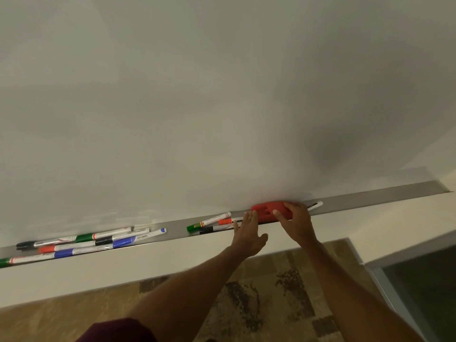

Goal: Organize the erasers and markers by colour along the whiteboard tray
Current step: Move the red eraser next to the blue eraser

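1. Red eraser [267, 210] sits at the back edge of the tray [370, 198], right of its middle and tight against the whiteboard [222, 95]. The right hand [297, 223] is clamped over it, fingers curled across the top and thumb on the front face.
2. Left hand [249, 230] is flat, fingers straight, holding nothing. Its fingertips reach the eraser's left end, though I cannot tell whether they touch it.
3. Just left of that hand there's a small bunch: a green-capped marker [208, 222], a red-capped marker [225, 221], and a black marker [214, 229] by the front edge.
4. One more, a white-tipped marker [315, 206], pokes out just beside the right hand, toward the tray's right end.
5. Down at the left end lies a jumbled pile of markers [86, 243], with green, red, blue and black all mixed.
6. My read: sorting has barely begun, and the step in hand is placing the eraser.
7. The next move calls for sliding or lifting it to a spot beside the reds, without knocking loose markers off the front edge.
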`<state>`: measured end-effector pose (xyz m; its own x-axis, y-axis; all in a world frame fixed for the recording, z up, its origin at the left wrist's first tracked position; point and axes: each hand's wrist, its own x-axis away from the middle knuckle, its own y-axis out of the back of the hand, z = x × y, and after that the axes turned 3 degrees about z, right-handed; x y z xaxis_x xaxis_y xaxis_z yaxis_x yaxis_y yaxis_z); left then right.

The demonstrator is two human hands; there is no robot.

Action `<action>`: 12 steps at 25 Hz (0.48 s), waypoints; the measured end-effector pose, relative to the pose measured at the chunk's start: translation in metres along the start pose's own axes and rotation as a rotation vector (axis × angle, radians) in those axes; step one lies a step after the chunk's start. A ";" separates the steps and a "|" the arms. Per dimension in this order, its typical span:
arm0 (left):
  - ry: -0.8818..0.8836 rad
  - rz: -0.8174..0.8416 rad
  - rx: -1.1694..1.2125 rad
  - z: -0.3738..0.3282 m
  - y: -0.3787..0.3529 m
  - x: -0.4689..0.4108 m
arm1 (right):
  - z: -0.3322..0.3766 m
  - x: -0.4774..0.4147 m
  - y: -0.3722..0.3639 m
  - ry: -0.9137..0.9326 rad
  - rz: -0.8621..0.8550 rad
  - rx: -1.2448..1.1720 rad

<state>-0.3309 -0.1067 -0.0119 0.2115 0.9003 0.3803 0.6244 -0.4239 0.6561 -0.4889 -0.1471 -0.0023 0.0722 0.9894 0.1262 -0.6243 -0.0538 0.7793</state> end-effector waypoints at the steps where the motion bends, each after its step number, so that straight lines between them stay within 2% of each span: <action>1: -0.010 -0.017 0.007 0.002 -0.001 0.003 | 0.001 0.004 -0.001 0.006 -0.023 -0.006; 5: -0.059 -0.117 -0.008 0.020 0.003 0.021 | 0.017 0.025 -0.013 0.049 -0.091 -0.024; 12: -0.011 -0.264 -0.053 0.071 0.037 0.061 | 0.070 0.063 -0.059 0.050 -0.049 -0.090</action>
<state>-0.2417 -0.0607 -0.0110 0.0547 0.9812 0.1850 0.6191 -0.1787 0.7647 -0.3933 -0.0909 0.0027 0.0668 0.9961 0.0574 -0.6883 0.0044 0.7254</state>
